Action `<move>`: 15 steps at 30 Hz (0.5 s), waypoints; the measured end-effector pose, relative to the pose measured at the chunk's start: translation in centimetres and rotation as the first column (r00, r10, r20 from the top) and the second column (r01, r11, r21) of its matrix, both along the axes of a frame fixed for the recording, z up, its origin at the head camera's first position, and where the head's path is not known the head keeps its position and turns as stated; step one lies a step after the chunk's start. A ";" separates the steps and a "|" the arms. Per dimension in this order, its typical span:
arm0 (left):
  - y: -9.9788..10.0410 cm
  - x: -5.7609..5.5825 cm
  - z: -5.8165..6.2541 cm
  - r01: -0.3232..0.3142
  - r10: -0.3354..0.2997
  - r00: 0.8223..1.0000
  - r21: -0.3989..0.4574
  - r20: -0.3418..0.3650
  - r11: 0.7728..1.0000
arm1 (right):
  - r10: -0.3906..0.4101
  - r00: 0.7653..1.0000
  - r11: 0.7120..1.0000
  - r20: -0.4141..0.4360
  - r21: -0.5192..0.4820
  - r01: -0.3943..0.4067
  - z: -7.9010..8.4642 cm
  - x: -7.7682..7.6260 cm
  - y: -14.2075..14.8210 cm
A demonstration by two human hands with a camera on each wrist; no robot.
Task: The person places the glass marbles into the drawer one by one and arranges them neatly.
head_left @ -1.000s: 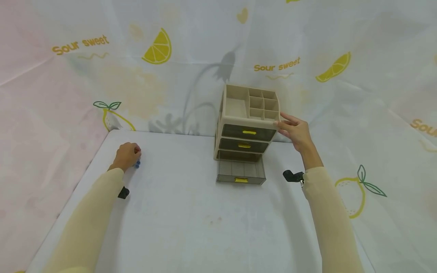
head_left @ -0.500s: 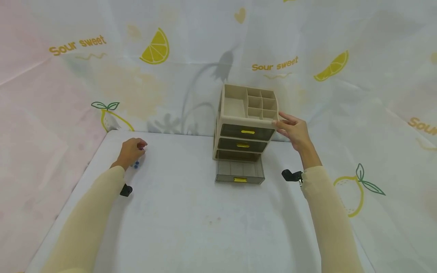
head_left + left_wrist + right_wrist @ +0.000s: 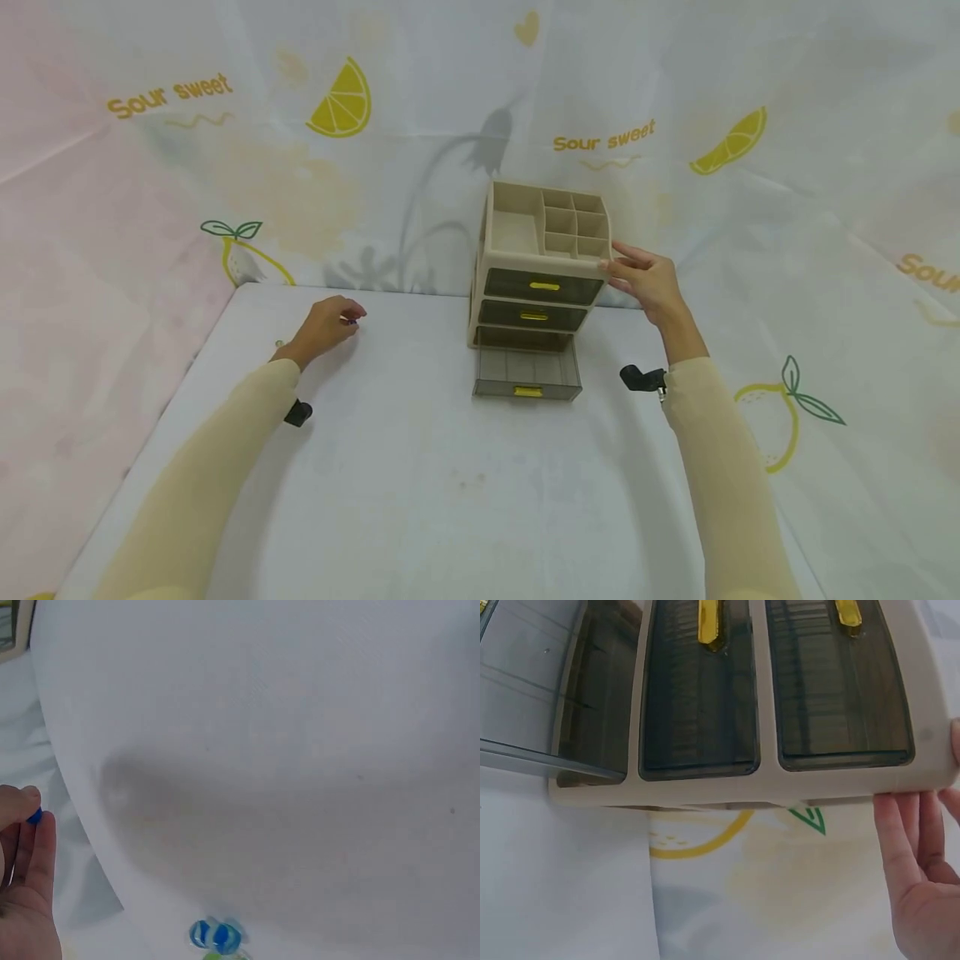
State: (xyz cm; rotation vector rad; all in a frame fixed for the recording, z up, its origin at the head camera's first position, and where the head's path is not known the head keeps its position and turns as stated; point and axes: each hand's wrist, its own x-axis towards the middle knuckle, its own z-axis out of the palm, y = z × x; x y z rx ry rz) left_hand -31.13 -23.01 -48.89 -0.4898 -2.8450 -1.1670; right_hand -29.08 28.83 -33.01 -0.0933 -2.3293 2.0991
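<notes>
My left hand (image 3: 324, 327) is over the left part of the table. In the left wrist view it pinches a small blue marble (image 3: 34, 817) between thumb and fingers. Beneath that arm several glass marbles (image 3: 223, 937), blue-and-white and greenish, lie on the table. A beige desktop drawer organizer (image 3: 551, 262) stands at the back. Its bottom drawer (image 3: 528, 369) is pulled out, while the upper two are closed. With my right hand (image 3: 651, 283) I hold the organizer's upper right front corner, thumb at the front and fingers along the side.
Yellow pull tabs sit on the drawer fronts. The organizer's top has one long compartment and several small ones. A white cloth covers the table (image 3: 420, 483), and a lemon-print backdrop (image 3: 420, 200) rises right behind the organizer.
My left hand has risen from the marbles at the left and moved right toward the organizer, carrying the blue marble. The right hand stays on the organizer's corner.
</notes>
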 end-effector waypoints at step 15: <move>7.6 0.6 2.5 0.213 -0.198 0.968 0.087 -0.152 0.973 | -0.015 1.000 0.998 -0.023 -0.068 0.013 -0.4 0.1 -0.1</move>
